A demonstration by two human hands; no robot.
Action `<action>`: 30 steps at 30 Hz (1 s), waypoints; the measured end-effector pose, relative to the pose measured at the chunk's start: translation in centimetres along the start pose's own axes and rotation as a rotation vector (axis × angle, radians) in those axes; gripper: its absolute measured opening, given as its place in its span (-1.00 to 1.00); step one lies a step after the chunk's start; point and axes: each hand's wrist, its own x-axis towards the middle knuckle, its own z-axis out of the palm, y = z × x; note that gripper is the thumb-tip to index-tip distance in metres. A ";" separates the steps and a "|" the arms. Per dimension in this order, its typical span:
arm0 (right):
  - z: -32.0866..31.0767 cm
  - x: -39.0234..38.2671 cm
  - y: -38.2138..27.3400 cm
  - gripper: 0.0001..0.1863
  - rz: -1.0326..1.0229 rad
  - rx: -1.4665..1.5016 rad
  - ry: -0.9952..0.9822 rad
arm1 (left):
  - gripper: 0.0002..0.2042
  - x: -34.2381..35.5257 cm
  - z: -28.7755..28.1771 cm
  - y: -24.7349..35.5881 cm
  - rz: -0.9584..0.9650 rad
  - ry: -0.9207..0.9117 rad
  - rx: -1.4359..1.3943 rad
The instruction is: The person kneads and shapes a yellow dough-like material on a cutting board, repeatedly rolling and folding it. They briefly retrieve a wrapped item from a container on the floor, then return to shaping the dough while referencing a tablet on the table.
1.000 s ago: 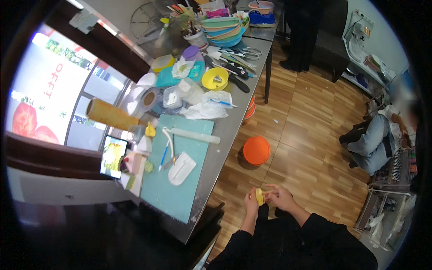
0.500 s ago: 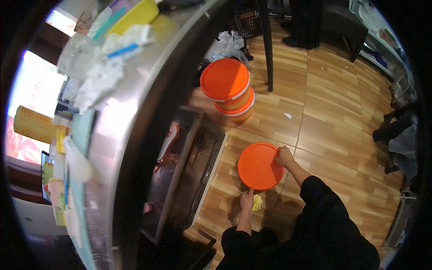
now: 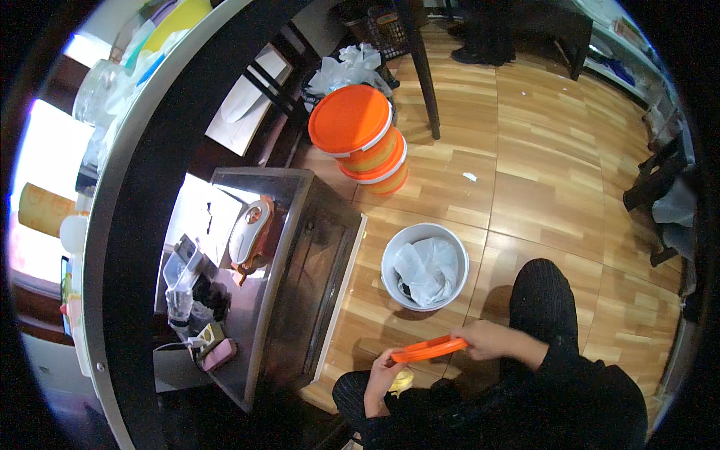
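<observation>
Held edge-on in front of me is a round orange lid (image 3: 429,349). My left hand (image 3: 381,379) grips its left edge, and my right hand (image 3: 487,340) has closed on the right edge. Just beyond the lid, a white bucket (image 3: 388,262) stands uncovered on the floor, apart from both hands. Crumpled translucent plastic (image 3: 429,267) lies inside it, hiding most of whatever is underneath. Something yellow (image 3: 403,381) shows on the floor below the lid, beside my left hand; its kind is unclear.
Two stacked buckets with orange lids (image 3: 351,120) stand farther off to the left. A low dark cabinet (image 3: 300,292) carrying small items is on my left, below a counter edge. A table leg (image 3: 420,82) rises behind the stack. Another person's dark shoes (image 3: 480,56) are at the back.
The orange lid has come off the bucket, exposing the plastic inside. Both hands have drawn it back toward me and tilted it edge-on. My knees now show, lowered beside the bucket.
</observation>
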 end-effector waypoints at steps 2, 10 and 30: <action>-1.1 1.5 3.2 -0.72 -0.257 0.337 -0.232 | -0.71 -0.2 0.2 -0.9 -0.077 -0.069 0.142; 0.5 16.3 11.6 -0.58 0.093 -0.795 0.163 | -0.74 4.1 3.5 -3.8 0.039 -0.161 0.732; -10.4 17.4 8.3 -0.73 0.154 0.010 -0.093 | -0.66 3.2 3.9 -2.4 -0.199 -0.219 0.855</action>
